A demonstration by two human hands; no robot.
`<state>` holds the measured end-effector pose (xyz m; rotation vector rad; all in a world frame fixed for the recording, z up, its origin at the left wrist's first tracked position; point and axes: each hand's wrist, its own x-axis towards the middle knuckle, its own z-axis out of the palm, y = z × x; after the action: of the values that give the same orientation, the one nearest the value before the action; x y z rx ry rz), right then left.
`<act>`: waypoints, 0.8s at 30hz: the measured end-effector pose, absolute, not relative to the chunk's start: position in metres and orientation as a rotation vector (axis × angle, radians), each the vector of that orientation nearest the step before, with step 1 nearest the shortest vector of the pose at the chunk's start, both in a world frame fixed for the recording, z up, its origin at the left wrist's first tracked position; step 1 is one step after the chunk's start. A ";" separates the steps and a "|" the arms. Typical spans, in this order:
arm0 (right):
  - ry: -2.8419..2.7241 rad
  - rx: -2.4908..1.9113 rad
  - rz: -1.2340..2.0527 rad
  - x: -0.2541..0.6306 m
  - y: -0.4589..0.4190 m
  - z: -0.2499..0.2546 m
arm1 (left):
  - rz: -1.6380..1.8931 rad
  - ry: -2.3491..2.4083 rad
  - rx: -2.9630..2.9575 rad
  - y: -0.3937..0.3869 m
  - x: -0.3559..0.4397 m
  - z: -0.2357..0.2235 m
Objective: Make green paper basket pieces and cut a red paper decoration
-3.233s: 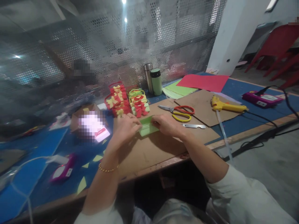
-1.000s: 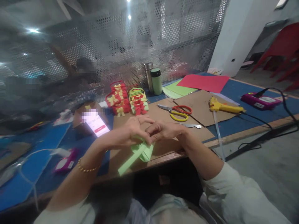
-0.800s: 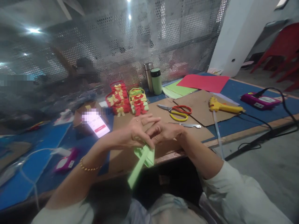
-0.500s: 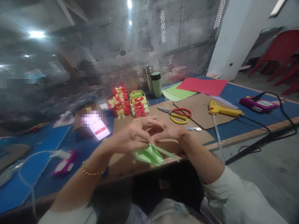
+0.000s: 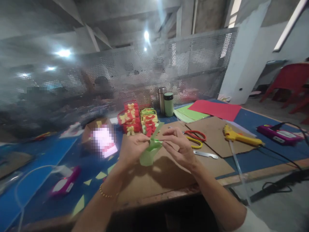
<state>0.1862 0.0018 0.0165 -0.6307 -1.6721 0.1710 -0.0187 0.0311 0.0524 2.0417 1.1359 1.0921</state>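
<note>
A light green folded paper piece (image 5: 147,158) is held up over the cardboard. Its wider part hangs down, and a narrow strip rises toward the upper right. My left hand (image 5: 136,148) pinches it at the middle from the left, with a gold bead bracelet on the wrist. From the right, the thumb and fingertips of my right hand (image 5: 180,148) close on the paper's other side. Just beyond my right hand lie scissors (image 5: 196,137) with red and yellow handles, partly hidden by it. A flat metal blade (image 5: 205,154) rests beside them.
Cardboard sheets (image 5: 169,175) cover part of the blue table. Behind stand red and green paper baskets with bows (image 5: 131,119), a green flask (image 5: 168,104) and a steel flask. Right are a yellow glue gun (image 5: 241,138) and red paper (image 5: 214,109). Left are a lit phone (image 5: 109,151) and paper scraps (image 5: 79,204).
My hands were overlapped and have moved apart, one on each side of the green paper. The paper is higher over the cardboard, its strip pointing up instead of down. My view has tilted upward.
</note>
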 end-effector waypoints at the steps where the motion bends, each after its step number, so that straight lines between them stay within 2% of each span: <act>1: -1.704 -0.633 0.111 0.185 0.000 0.017 | 1.089 1.131 2.040 0.030 -0.019 0.051; 6: -1.764 -0.641 -0.024 0.179 0.000 0.016 | 1.070 1.146 1.983 0.024 -0.019 0.050; 14: -1.827 -0.654 -0.034 0.183 0.002 0.015 | 0.794 1.099 1.837 0.026 -0.026 0.055; 24: -1.906 -0.656 0.036 0.185 0.001 0.014 | 0.978 1.194 1.925 0.014 -0.020 0.059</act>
<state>0.1848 0.0009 0.0142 -0.6559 -1.9062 0.0362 -0.0203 0.0142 0.0590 1.9251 1.1939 0.9782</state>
